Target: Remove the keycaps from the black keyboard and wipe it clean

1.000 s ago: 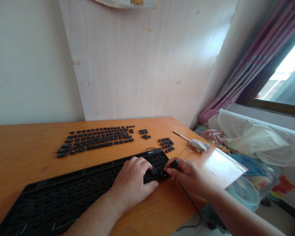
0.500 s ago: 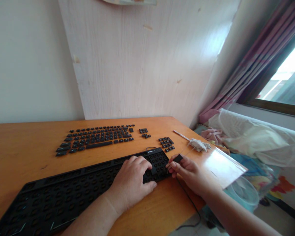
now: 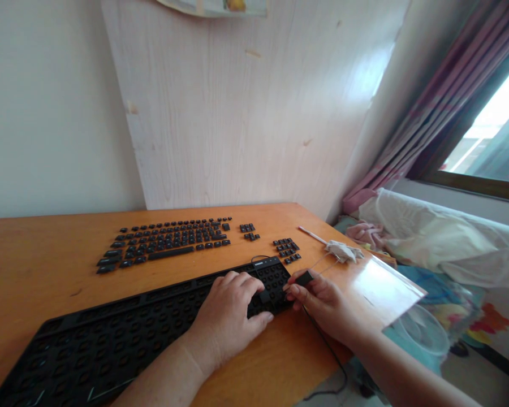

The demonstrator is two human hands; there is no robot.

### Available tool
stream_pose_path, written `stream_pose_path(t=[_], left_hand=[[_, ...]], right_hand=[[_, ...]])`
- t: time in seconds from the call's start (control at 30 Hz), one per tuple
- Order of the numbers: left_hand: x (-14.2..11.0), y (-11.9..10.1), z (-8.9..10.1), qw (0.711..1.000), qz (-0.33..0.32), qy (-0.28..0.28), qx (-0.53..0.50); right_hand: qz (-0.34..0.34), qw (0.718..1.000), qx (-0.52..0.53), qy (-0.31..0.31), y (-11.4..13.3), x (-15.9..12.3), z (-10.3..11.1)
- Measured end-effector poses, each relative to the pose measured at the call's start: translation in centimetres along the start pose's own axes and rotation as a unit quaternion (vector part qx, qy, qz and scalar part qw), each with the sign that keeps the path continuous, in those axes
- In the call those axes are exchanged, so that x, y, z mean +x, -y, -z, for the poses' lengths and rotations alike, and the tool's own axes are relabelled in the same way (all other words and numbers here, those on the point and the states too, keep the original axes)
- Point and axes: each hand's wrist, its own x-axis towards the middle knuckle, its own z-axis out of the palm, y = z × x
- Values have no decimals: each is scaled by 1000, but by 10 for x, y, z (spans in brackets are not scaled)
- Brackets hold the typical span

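A black keyboard [image 3: 152, 316] lies at a slant on the table, its frame showing bare key sockets. My left hand [image 3: 233, 305] lies across its right part, fingers bent over the sockets and thumb stretched out apart. At the right end, beside the number pad, my right hand [image 3: 318, 299] is closed with thumb and forefinger pinched together. A small black block-shaped piece [image 3: 304, 278] sits in its grip; its exact kind is unclear. Thin pale strands show just beyond the fingers. What the fingertips pinch is too small to make out.
Loose black keycaps [image 3: 169, 240] lie in keyboard order behind, with number-pad keycaps [image 3: 286, 249] in a separate group. A crumpled whitish cloth [image 3: 343, 251] and thin stick [image 3: 311, 234] lie to the right, near a glossy sheet [image 3: 385, 288]. A cable [image 3: 331, 350] hangs over the table edge.
My right hand has shifted slightly left, and the black piece in it has tilted a little. My left hand stays in place on the keyboard. The view has tipped slightly upward.
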Motion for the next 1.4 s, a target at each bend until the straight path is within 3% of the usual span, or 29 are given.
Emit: stream_pose_path(t=[0.2,0.47,0.53,0.67,0.8,0.87,1.07,1.27,1.4], left_hand=[[0,-4,2,999,-1,-20,-36],[1,-7,5,994,24,-27,-100],[2,-7,5,992,33,-35,-112],[3,-9,9,984,49,-55,-163],[5,-11,14,967,60,-79,-237],[5,-10,14,960,58,-85,-262],[3,-12,13,960,40,-55,-271],[2,-14,10,969,27,-29,-243],[1,-8,5,981,47,-64,-178]], right_hand=[[70,995,-68,11,6,-3,-11],[152,967,-204,-15,25,-2,-27],[154,971,-182,-31,24,-3,-30],[95,992,-47,-66,15,-1,-35],[85,989,8,-124,9,1,-30],[110,986,-42,-121,10,0,-26],[220,944,-245,-18,13,-7,-20],[236,923,-302,-19,17,-10,-19],[219,918,-328,-34,22,-1,1]])
